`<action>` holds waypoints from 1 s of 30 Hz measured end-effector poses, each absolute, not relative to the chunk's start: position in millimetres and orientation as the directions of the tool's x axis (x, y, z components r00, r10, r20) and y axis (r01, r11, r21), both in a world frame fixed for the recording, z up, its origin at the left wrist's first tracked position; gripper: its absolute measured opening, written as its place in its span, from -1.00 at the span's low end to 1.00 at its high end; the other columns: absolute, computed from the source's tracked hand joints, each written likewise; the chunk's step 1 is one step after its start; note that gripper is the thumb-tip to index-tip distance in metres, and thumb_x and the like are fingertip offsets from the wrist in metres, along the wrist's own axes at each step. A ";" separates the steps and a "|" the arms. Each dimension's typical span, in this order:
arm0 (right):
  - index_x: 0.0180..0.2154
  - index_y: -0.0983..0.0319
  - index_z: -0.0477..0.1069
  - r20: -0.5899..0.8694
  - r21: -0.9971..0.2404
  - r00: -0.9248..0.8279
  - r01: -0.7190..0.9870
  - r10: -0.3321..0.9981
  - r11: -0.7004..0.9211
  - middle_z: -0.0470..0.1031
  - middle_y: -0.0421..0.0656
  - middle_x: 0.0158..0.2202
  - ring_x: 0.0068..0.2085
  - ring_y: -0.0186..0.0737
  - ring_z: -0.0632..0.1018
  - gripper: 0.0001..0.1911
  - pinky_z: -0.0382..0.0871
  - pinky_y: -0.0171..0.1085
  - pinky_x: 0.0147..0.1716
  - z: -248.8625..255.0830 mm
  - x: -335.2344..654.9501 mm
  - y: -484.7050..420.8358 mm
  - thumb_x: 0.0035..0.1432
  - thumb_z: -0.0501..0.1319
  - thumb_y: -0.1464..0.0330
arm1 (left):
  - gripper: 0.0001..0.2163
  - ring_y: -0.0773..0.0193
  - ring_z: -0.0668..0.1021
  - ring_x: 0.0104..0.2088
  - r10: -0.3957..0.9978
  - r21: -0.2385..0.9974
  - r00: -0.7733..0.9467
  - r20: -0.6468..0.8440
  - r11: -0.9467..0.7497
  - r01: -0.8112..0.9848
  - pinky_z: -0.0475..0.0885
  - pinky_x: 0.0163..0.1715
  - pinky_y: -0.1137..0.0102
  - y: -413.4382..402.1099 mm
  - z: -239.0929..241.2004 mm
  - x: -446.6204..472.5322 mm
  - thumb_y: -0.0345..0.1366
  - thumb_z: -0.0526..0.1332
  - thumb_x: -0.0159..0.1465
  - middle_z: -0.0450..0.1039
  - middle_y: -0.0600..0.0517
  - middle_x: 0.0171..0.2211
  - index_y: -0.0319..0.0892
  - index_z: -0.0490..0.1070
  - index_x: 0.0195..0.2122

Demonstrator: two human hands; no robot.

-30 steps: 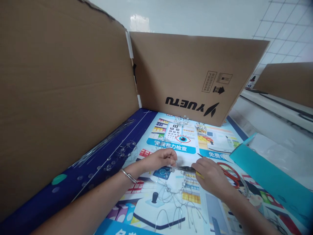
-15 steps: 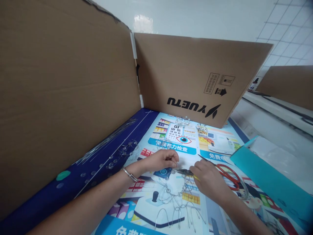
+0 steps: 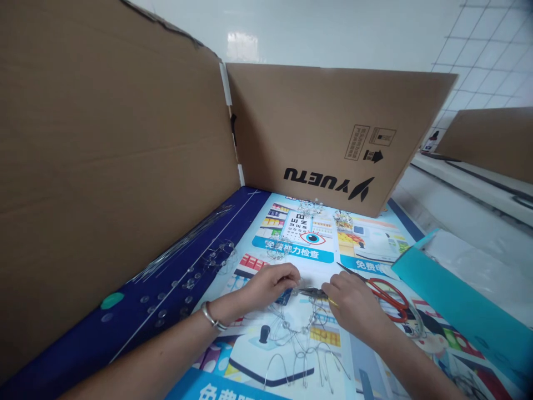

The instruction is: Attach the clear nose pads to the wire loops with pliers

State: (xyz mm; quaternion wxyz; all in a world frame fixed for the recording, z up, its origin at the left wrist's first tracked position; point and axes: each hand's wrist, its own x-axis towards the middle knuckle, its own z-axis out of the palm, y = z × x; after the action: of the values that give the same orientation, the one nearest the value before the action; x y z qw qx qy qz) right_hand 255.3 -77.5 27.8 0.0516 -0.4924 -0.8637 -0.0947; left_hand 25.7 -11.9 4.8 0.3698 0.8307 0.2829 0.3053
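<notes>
My left hand point(image 3: 275, 284) is closed in a pinch at the upper end of a wire piece strung with clear beads point(image 3: 306, 329); the fingertips partly hide what is between them. My right hand point(image 3: 352, 300) is wrapped round needle-nose pliers point(image 3: 313, 293) with a bit of yellow handle showing. The jaws point left and meet the wire beside a bead at my left fingertips. Below, the piece spreads into loops and long bent wire ends on the printed sheet. Scissors with red handles point(image 3: 389, 299) lie just right of my right hand.
Cardboard panels point(image 3: 333, 128) stand at the left and back. Loose clear beads point(image 3: 161, 314) and straight wires point(image 3: 179, 244) lie on the dark blue strip. Other beaded wire pieces point(image 3: 310, 208) sit farther back. A teal box point(image 3: 453, 300) with plastic lining stands at the right.
My left hand has turned over slightly, its wrist lower and its fingers curled downward at the wire. My right hand and the pliers have barely moved.
</notes>
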 end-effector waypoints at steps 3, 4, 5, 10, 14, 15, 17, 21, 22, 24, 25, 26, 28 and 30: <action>-0.35 0.20 0.37 0.180 0.113 -0.503 0.864 0.845 0.491 0.34 -0.15 -0.41 -0.30 -0.21 0.31 -0.86 0.09 -0.25 -0.31 27.2 254.6 -78.2 0.04 0.09 0.50 | -0.86 0.34 0.45 -0.32 0.654 0.710 0.672 0.347 -0.651 0.267 0.31 -0.30 0.48 -14.3 5.0 23.4 -0.44 0.05 0.24 0.44 0.06 -0.34 -0.15 0.38 -0.29; -0.36 0.20 0.36 0.180 0.112 -0.502 0.865 0.846 0.490 0.34 -0.15 -0.41 -0.31 -0.21 0.31 -0.86 0.09 -0.24 -0.32 27.1 254.3 -78.4 0.05 0.09 0.50 | -0.86 0.34 0.46 -0.31 0.640 0.684 0.679 0.360 -0.676 0.273 0.31 -0.28 0.48 -14.9 5.7 22.7 -0.44 0.05 0.24 0.45 0.06 -0.34 -0.15 0.38 -0.28; -0.36 0.20 0.36 0.180 0.110 -0.501 0.865 0.847 0.489 0.34 -0.15 -0.41 -0.31 -0.21 0.31 -0.86 0.08 -0.24 -0.32 27.0 253.9 -78.5 0.05 0.09 0.51 | -0.86 0.34 0.46 -0.30 0.625 0.662 0.687 0.370 -0.697 0.277 0.31 -0.27 0.48 -15.4 6.5 22.1 -0.44 0.05 0.25 0.45 0.06 -0.33 -0.14 0.38 -0.27; -0.35 0.20 0.37 0.160 0.104 -0.492 0.870 0.856 0.481 0.34 -0.15 -0.41 -0.30 -0.20 0.32 -0.85 0.08 -0.24 -0.31 27.5 251.7 -78.8 0.05 0.09 0.51 | -0.87 0.32 0.47 -0.29 0.592 0.603 0.713 0.376 -0.740 0.297 0.31 -0.26 0.47 -17.3 8.4 21.3 -0.41 0.05 0.27 0.46 0.05 -0.32 -0.15 0.37 -0.25; -0.37 0.20 0.36 0.160 0.114 -0.489 0.872 0.857 0.476 0.35 -0.15 -0.41 -0.30 -0.20 0.31 -0.85 0.08 -0.24 -0.32 28.0 250.1 -80.0 0.03 0.09 0.52 | -0.87 0.33 0.47 -0.30 0.594 0.593 0.709 0.380 -0.745 0.307 0.31 -0.28 0.48 -17.4 6.8 20.9 -0.42 0.06 0.26 0.46 0.06 -0.32 -0.14 0.36 -0.25; -0.37 0.20 0.36 0.164 0.117 -0.487 0.873 0.858 0.473 0.35 -0.15 -0.41 -0.30 -0.20 0.31 -0.85 0.07 -0.24 -0.32 28.0 249.6 -80.3 0.03 0.09 0.53 | -0.87 0.34 0.47 -0.31 0.593 0.589 0.710 0.380 -0.747 0.309 0.31 -0.29 0.48 -17.4 6.4 20.7 -0.42 0.06 0.26 0.46 0.06 -0.33 -0.14 0.36 -0.25; -0.38 0.20 0.36 0.168 0.122 -0.483 0.875 0.860 0.468 0.35 -0.15 -0.41 -0.31 -0.21 0.31 -0.85 0.06 -0.24 -0.33 28.1 248.4 -81.0 0.03 0.08 0.53 | -0.88 0.33 0.47 -0.32 0.586 0.580 0.715 0.381 -0.754 0.309 0.31 -0.30 0.48 -17.7 5.8 20.5 -0.42 0.06 0.26 0.46 0.06 -0.34 -0.14 0.36 -0.26; -0.38 0.20 0.35 0.148 0.112 -0.457 0.889 0.877 0.445 0.35 -0.15 -0.40 -0.30 -0.21 0.31 -0.85 0.06 -0.24 -0.33 29.6 245.9 -82.3 0.03 0.08 0.53 | -0.87 0.32 0.47 -0.31 0.571 0.564 0.714 0.405 -0.771 0.297 0.32 -0.30 0.46 -18.6 5.2 20.7 -0.44 0.05 0.26 0.46 0.06 -0.33 -0.16 0.36 -0.25; -0.38 0.20 0.35 0.141 0.108 -0.451 0.892 0.881 0.439 0.35 -0.15 -0.40 -0.30 -0.21 0.31 -0.85 0.05 -0.24 -0.33 30.0 245.6 -82.8 0.03 0.08 0.53 | -0.87 0.33 0.47 -0.31 0.569 0.560 0.713 0.409 -0.774 0.296 0.32 -0.30 0.46 -18.8 5.0 20.8 -0.44 0.05 0.26 0.46 0.06 -0.33 -0.16 0.36 -0.25; -0.37 0.19 0.35 0.130 0.104 -0.444 0.895 0.887 0.433 0.35 -0.15 -0.39 -0.30 -0.22 0.31 -0.85 0.05 -0.25 -0.33 30.6 245.3 -83.7 0.04 0.08 0.52 | -0.87 0.33 0.47 -0.30 0.563 0.553 0.718 0.410 -0.779 0.295 0.33 -0.29 0.46 -19.0 4.7 20.8 -0.44 0.05 0.26 0.46 0.06 -0.32 -0.17 0.36 -0.24; -0.37 0.19 0.35 0.123 0.102 -0.442 0.896 0.889 0.431 0.35 -0.15 -0.39 -0.30 -0.22 0.31 -0.85 0.05 -0.25 -0.32 30.6 245.3 -84.2 0.03 0.08 0.52 | -0.87 0.33 0.47 -0.30 0.561 0.550 0.718 0.413 -0.781 0.294 0.33 -0.29 0.46 -18.9 4.4 20.7 -0.44 0.04 0.27 0.46 0.05 -0.32 -0.17 0.36 -0.24; -0.37 0.19 0.35 0.117 0.100 -0.440 0.897 0.891 0.430 0.35 -0.15 -0.39 -0.29 -0.21 0.31 -0.85 0.05 -0.25 -0.32 30.6 245.4 -84.5 0.03 0.08 0.52 | -0.87 0.33 0.47 -0.30 0.558 0.548 0.718 0.416 -0.784 0.292 0.33 -0.29 0.46 -18.9 4.1 20.6 -0.44 0.04 0.27 0.46 0.05 -0.31 -0.17 0.35 -0.24; -0.37 0.19 0.35 0.105 0.098 -0.430 0.902 0.897 0.421 0.35 -0.15 -0.38 -0.29 -0.22 0.31 -0.85 0.05 -0.25 -0.32 30.3 245.5 -84.9 0.02 0.09 0.52 | -0.86 0.33 0.47 -0.30 0.555 0.546 0.717 0.421 -0.787 0.288 0.34 -0.30 0.46 -18.6 3.1 20.5 -0.44 0.04 0.27 0.46 0.05 -0.31 -0.17 0.35 -0.23; -0.38 0.19 0.35 0.095 0.096 -0.420 0.906 0.902 0.412 0.35 -0.15 -0.38 -0.29 -0.22 0.31 -0.86 0.05 -0.25 -0.32 30.5 245.2 -84.9 0.01 0.09 0.52 | -0.86 0.33 0.46 -0.30 0.555 0.545 0.716 0.424 -0.788 0.287 0.33 -0.31 0.46 -18.2 1.9 20.5 -0.44 0.04 0.27 0.45 0.05 -0.32 -0.17 0.35 -0.24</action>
State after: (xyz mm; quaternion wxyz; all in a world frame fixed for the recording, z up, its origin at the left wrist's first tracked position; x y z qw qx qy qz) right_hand 245.2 -84.9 30.5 0.0142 -0.5383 -0.8401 -0.0660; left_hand 20.5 -18.2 1.9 0.2266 0.8982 0.2343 0.2951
